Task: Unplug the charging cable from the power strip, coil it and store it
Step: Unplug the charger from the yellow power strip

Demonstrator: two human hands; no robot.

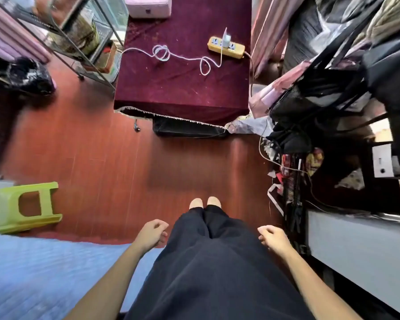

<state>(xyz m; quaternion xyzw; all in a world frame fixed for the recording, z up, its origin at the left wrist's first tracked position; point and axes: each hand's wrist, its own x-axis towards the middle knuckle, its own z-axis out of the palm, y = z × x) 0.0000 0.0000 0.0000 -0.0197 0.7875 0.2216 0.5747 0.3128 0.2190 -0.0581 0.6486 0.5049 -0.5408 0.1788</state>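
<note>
- Floor (106, 162): red-brown wood planks, fills the mid frame betw. person and table.
- Table (183, 88): top centre, covered w/ dark maroon cloth, fringed edge hangs over the near side. A black flat item (187, 129) sits on the floor just under that edge.
- Blue bedding (44, 273): bottom left, blurred.
- Person: standing, seen from above; dark trousers (213, 262), both feet (204, 203) side by side on the floor, well apart from the table.
- Metal shelf rack (79, 35): top left, beside table's left edge; contents too blurred to ID.
- Cluttered dark rack w/ clothes and bags (333, 88): right side, touching table's right edge region.
- Green plastic stool (30, 206): left, tipped on its side on the floor.
- Pink box (148, 6): at table's far edge, top centre.
- Left hand (153, 232): hangs by left thigh, fingers loosely curled, holds nothing.
- Right hand (273, 237): hangs by right thigh, fingers loosely curled, holds nothing.
- Power strip (237, 50): yellow, lies on the cloth at table's far right; its own lead runs off the right edge.
- Charging cable (187, 58): white, on the cloth, runs left from the strip in loose loops, one small tangle near the left; far end drops over table's left edge.
- White adapter (227, 39): plugged into the strip's middle socket, cable attached. Not yet unplugged.
</note>
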